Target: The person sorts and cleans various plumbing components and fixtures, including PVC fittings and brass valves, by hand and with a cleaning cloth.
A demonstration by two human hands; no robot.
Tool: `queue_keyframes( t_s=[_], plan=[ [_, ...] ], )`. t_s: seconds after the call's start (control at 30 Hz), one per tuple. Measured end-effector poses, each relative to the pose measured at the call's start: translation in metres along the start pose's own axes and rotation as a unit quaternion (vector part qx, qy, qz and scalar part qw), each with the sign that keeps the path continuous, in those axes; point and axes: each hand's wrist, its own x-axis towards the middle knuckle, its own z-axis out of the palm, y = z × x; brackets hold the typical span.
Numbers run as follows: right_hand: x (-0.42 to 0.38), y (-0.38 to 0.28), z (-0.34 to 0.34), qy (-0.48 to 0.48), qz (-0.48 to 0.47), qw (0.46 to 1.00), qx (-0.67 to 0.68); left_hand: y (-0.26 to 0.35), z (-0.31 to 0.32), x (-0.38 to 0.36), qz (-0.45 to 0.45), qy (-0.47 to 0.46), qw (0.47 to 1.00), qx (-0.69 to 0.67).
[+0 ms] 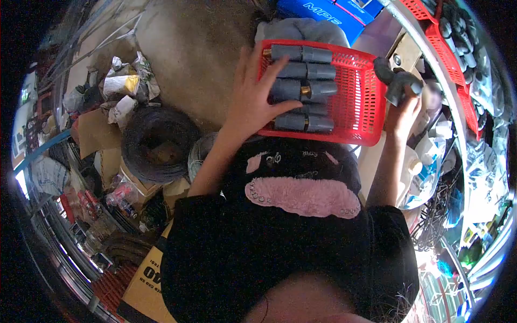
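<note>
My left hand (253, 99) is spread open over the left side of a red plastic basket (355, 137), its thumb and fingers reaching above the fittings. Inside the basket, grey plastic pipe fittings (321, 89) lie in rows, and brass-coloured metal (306, 91) shows at some of their ends. Just off the basket's right edge, my right hand (406, 110) is closed around grey plastic elbow-like pipe fittings (397, 86), which stick out above the fingers.
A coil of dark wire (160, 142) lies left of my arm, with a crumpled heap of packaging (124, 81) beyond it. Behind the basket is a blue box (323, 15). More red baskets (444, 48) with grey fittings stand on the right, past a pale metal edge.
</note>
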Motion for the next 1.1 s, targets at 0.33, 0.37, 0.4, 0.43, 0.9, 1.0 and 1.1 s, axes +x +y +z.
queue_keyframes(
  t_s=[0.33,0.37,0.4,0.43,0.9,1.0,1.1],
  plan=[
    [-0.018,-0.016,0.039,-0.079,0.348,0.854,0.378,-0.019,0.026,0.027,0.131,-0.052,0.99,0.004],
    [-0.02,-0.017,0.044,-0.069,0.368,0.856,0.357,-0.018,0.025,0.025,0.13,-0.049,0.99,0.007],
    [-0.021,-0.017,0.047,-0.075,0.37,0.861,0.34,-0.016,0.024,0.025,0.13,-0.044,0.99,0.011],
    [-0.021,-0.017,0.05,-0.081,0.371,0.866,0.325,-0.013,0.022,0.025,0.132,-0.039,0.99,0.016],
    [-0.053,-0.051,0.086,-0.12,0.444,0.887,-0.047,-0.021,0.002,0.009,0.085,-0.024,0.996,-0.032],
    [-0.052,-0.052,0.091,-0.18,0.429,0.883,-0.059,-0.025,-0.001,0.003,0.078,-0.02,0.996,-0.022],
    [-0.046,-0.043,0.095,-0.248,0.377,0.889,-0.08,-0.035,-0.01,0.001,0.074,-0.006,0.997,-0.005]
  ],
)
